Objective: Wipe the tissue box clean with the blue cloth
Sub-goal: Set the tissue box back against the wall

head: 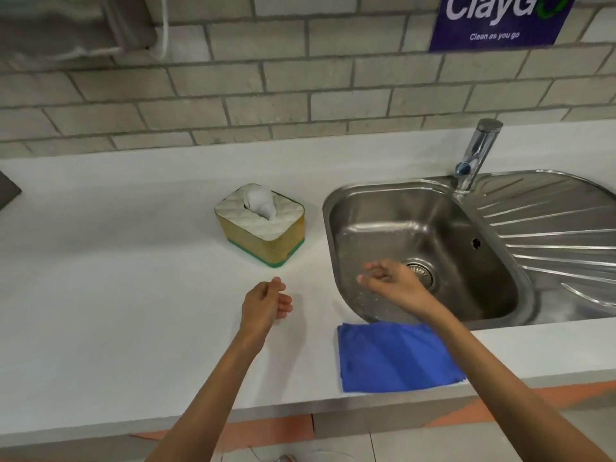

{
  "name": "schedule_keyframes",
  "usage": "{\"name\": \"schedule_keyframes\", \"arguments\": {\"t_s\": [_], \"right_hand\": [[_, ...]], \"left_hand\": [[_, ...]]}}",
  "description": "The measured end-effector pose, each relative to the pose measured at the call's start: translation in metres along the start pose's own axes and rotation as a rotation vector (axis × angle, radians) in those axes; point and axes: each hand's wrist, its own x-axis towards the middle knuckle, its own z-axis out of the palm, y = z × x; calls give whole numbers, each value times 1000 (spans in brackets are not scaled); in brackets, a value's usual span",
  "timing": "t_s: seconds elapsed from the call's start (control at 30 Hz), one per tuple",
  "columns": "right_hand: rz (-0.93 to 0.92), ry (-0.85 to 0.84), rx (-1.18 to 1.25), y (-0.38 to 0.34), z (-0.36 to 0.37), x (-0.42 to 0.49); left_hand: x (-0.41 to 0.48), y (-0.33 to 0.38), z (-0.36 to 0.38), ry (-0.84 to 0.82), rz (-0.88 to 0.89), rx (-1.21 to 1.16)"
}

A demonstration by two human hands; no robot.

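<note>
The tissue box [263,231] is yellow with a green base and a white quilted top, a tissue sticking up from it. It stands on the white counter left of the sink. The blue cloth [393,356] lies flat near the counter's front edge, below the sink. My left hand [266,305] hovers over the counter in front of the box, fingers loosely curled, holding nothing. My right hand [393,281] hangs over the sink's left part, above the cloth, fingers relaxed and empty.
A steel sink [336,208] with a drain and a ribbed draining board [560,241] fills the right side. A chrome tap [476,155] stands behind it. A brick wall with a blue sign [496,21] runs along the back. A dark object [8,193] sits at the far left.
</note>
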Motion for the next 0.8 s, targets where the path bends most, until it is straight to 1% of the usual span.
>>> {"name": "schedule_keyframes", "arguments": {"t_s": [0.17,0.3,0.4,0.57,0.67,0.8], "right_hand": [[-20,-33,220,-44,52,28],[22,-49,260,-65,95,49],[28,-26,320,-75,119,65],[40,65,446,-84,135,90],[45,99,460,-85,133,108],[40,117,445,-91,124,137]], "left_hand": [[47,21,-49,94,14,-63],[89,36,-80,162,44,-113],[119,44,-94,128,55,-78],[153,54,-100,13,50,18],[169,58,-94,-28,55,15],[188,59,-82,-33,71,-30]]}}
